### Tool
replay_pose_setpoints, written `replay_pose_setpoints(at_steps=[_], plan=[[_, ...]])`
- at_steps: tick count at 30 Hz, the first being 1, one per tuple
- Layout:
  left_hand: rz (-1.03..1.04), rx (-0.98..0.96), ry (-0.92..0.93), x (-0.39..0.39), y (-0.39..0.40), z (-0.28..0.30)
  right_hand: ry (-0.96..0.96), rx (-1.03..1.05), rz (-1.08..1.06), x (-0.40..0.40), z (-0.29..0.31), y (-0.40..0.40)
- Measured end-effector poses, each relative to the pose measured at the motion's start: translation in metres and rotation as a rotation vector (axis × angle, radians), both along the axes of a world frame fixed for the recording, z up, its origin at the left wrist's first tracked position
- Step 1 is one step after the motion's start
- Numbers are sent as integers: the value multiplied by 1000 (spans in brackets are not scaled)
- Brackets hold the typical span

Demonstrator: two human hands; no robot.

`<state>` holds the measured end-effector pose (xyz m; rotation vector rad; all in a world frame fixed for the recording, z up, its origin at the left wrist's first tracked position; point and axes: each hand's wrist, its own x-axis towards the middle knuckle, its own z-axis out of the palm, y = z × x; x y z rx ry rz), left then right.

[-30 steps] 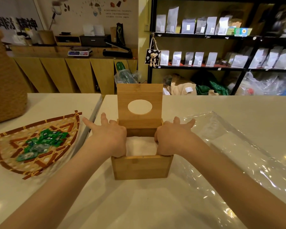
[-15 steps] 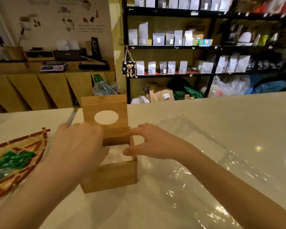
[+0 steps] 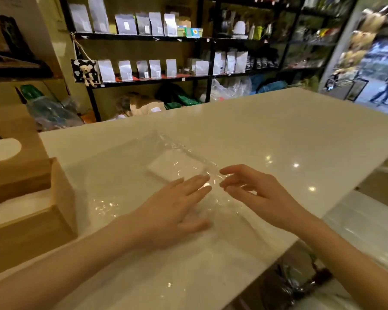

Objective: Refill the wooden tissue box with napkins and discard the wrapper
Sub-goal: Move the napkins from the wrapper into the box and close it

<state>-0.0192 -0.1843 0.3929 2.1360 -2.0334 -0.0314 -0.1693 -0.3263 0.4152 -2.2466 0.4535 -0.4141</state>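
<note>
The wooden tissue box (image 3: 31, 229) stands at the left edge of the view, its lid with the oval slot upright and white napkins (image 3: 16, 204) showing inside. The clear plastic wrapper (image 3: 170, 162) lies flat on the white counter (image 3: 278, 130), with what looks like a small white stack inside it. My left hand (image 3: 177, 206) rests flat on the wrapper's near part, fingers spread. My right hand (image 3: 253, 193) hovers just to its right, fingers curled and apart at the wrapper's edge, holding nothing that I can see.
Black shelves (image 3: 143, 77) with paper pouches stand behind the counter. The counter's right edge drops to a lower white surface (image 3: 363, 224). A dark plastic bag (image 3: 296, 278) sits below the near right corner. A person walks outside at far right.
Both hands have left the tissue box and moved right onto the wrapper. The view has swung right, so the box now sits at the left edge.
</note>
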Motion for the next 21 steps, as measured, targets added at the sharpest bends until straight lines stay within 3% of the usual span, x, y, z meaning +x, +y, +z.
replay_pose_setpoints(at_steps=[3, 13, 18, 21], plan=[[-59, 139, 35, 2, -9, -19, 4, 119, -11, -25, -12, -4], [-97, 120, 179, 5, -14, -46, -16, 83, 65, -38, -43, 7], [-53, 45, 446, 5, -15, -39, 79, -76, 252, -25, -50, 13], [-55, -55, 434, 3, -14, -23, 169, -235, 369, -13, -47, 16]])
